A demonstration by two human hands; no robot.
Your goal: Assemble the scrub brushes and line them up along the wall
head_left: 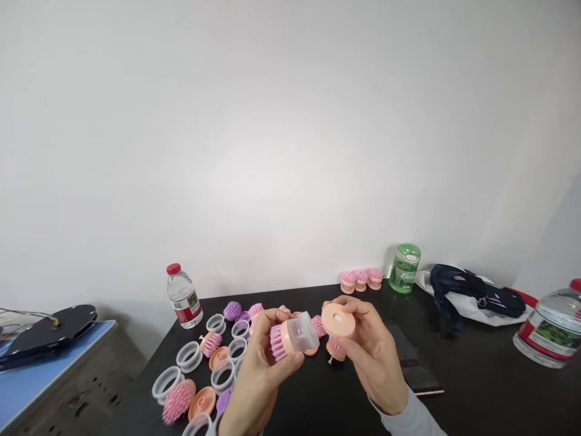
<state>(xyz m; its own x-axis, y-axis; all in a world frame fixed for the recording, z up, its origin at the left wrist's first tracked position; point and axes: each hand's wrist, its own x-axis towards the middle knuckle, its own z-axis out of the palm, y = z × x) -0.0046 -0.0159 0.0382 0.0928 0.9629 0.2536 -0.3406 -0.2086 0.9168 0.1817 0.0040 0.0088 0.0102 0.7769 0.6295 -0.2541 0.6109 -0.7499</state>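
Note:
My left hand (258,369) is closed around a pink scrub brush head (282,340), its bristles turned to the left. A clear plastic ring (303,332) sits on the brush head's right side. Between thumb and fingers, my right hand (374,348) grips a round peach cap (338,320) with a small white centre, its flat face toward me. The cap and the ring are close together but apart. Just behind and below the cap lies another pink brush head (336,349) with a white stem.
Clear rings (189,357), peach caps (202,402) and pink and purple brush heads (179,399) cover the black table's left side. Three assembled brushes (361,280) stand by the wall, beside a green container (405,268). Water bottles (184,297) flank the table; a dark bag (476,290) lies right.

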